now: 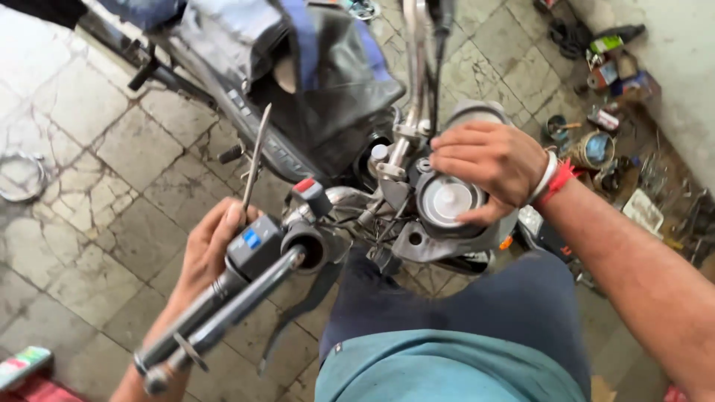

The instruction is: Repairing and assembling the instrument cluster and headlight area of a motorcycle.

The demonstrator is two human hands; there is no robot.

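Grey plastic gauge housing [447, 201], light but brittle-looking, is gripped at its rim by the right hand [488, 160]; left hand [212, 246] clasps a thin stiff screwdriver [255, 156].

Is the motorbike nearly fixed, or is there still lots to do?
Still in the middle, it looks like. The handlebar is bare metal with no grip, and its switch box sits on it. Right now the right hand presses on the round gauge, and the left hand holds a thin tool. Loose parts and tins lie by the wall, so plenty seems left.
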